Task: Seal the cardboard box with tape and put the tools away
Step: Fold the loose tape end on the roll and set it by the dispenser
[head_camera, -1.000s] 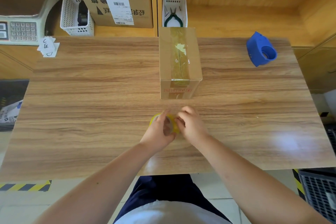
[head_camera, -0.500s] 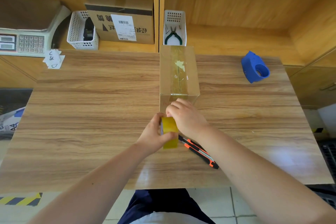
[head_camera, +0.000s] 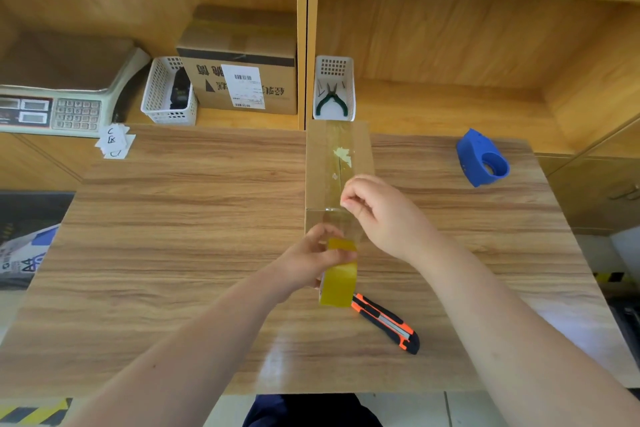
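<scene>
A narrow cardboard box (head_camera: 334, 156) stands at the table's middle back, with old tape and a torn label patch along its top. My left hand (head_camera: 308, 260) grips a yellow tape roll (head_camera: 338, 279) upright just in front of the box. My right hand (head_camera: 377, 211) pinches the free end of the tape (head_camera: 341, 220) and holds it over the box's near top edge. A clear strip stretches from the roll up to those fingers. An orange-and-black utility knife (head_camera: 386, 322) lies on the table to the right of the roll.
A blue tape dispenser (head_camera: 481, 158) sits at the table's back right. On the shelf behind stand a white basket with green pliers (head_camera: 332, 99), another white basket (head_camera: 166, 94), a labelled carton (head_camera: 242, 76) and a scale (head_camera: 52, 104). Paper slips (head_camera: 116, 142) lie at the back left.
My right hand has pulled the tape end away from the roll and up onto the box's near edge. The left hand lifted and turned the roll upright. The view tilted, showing the knife.
</scene>
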Tool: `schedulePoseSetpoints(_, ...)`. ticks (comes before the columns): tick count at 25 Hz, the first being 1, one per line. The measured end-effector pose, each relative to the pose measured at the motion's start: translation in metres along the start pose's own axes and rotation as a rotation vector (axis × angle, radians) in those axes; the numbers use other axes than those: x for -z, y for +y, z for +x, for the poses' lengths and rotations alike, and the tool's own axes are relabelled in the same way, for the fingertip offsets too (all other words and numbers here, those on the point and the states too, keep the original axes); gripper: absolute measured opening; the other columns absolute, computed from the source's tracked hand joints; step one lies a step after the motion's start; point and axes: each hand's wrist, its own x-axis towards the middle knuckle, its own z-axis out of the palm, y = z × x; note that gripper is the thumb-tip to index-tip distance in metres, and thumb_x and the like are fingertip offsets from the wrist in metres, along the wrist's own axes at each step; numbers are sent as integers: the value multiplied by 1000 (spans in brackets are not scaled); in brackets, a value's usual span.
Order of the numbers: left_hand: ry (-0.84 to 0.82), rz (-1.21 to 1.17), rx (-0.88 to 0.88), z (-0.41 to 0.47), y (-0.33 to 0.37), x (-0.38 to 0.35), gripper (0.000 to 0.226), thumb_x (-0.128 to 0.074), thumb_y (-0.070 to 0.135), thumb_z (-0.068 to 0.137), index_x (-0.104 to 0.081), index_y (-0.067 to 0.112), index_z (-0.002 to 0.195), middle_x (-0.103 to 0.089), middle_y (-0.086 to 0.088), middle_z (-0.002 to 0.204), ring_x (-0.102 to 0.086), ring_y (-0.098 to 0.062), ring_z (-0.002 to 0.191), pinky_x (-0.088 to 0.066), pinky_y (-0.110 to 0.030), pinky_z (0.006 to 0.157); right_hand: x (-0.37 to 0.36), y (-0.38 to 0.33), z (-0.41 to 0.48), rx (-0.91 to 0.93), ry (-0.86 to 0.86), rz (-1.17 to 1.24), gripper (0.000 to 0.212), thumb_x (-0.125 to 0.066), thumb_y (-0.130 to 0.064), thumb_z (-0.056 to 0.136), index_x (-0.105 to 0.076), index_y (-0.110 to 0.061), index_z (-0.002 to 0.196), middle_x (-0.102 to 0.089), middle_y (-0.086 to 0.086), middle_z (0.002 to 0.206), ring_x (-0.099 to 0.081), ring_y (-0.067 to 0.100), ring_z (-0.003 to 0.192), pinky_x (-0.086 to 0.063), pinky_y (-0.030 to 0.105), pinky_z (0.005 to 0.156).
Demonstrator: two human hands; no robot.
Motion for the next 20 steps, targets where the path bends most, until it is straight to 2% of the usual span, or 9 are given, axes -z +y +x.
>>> schedulePoseSetpoints(2,21,24,-78,-4,8,-6,44,-75,27,83,-52,21,120,-60,2,108,-62,-9,86,-53,-16,59,10,3,-2,-58,-14,96,12,-48,-24,99,-57,-25,91,-63,-9,81,-60,9,77,-52,35,72)
schedulePoseSetpoints(3,50,28,-123,-5,12,-8,47,-78,27,80,-54,19,120,-62,3,110,-63,-8,90,-52,-13,59,13,3,-2,-58,-1,136,12,-50,-24,98,-58,-27,90,-64,-9,76,-61,8,73,-52,35,71)
schedulePoseSetpoints(6,130,35,-258,-5,20,-8,64,-88,38,63,-58,19,116,-69,-1,114,-66,-17,106,-55,-31,90,22,-2,-3,5,99,222,11,-58,-18,94,-66,-24,91,-64,-8,71,-61,11,71,-52,32,70)
schedulePoseSetpoints(8,134,60,-324,-5,29,-5,67,-88,45,60,-58,29,117,-70,1,117,-65,-20,112,-51,-44,100,29,-7,-2,41,149,229,11,-60,-14,93,-70,-19,94,-64,-9,72,-62,11,72,-51,26,70)
schedulePoseSetpoints(11,129,98,-407,-5,46,-4,46,-87,33,67,-67,28,108,-70,1,117,-64,-18,112,-47,-47,103,42,-11,3,52,158,195,21,-60,-14,93,-70,-26,107,-63,-21,75,-61,3,75,-48,14,70)
schedulePoseSetpoints(14,126,65,-412,-4,64,-3,40,-90,25,53,-72,27,89,-71,-9,114,-64,-25,112,-45,-51,105,52,-10,10,29,126,160,36,-61,-17,93,-62,-36,124,-67,-13,75,-59,-1,72,-41,8,70)
schedulePoseSetpoints(16,112,68,-432,-6,76,1,41,-89,18,52,-68,23,86,-73,-5,109,-66,-20,107,-44,-49,107,57,-10,13,29,140,186,37,-62,-17,92,-60,-35,125,-67,-9,74,-60,2,73,-40,7,71)
schedulePoseSetpoints(18,95,83,-442,-10,88,2,38,-88,15,61,-66,18,92,-75,-4,106,-68,-15,99,-48,-43,101,60,-10,12,41,174,218,36,-63,-16,91,-61,-33,123,-67,-8,74,-63,5,76,-42,8,74)
schedulePoseSetpoints(20,123,79,-454,-18,100,1,20,-80,19,79,-66,15,93,-76,-1,95,-67,-11,87,-51,-34,86,64,-9,13,49,199,236,34,-63,-14,91,-62,-32,120,-67,-8,74,-64,7,76,-45,12,77)
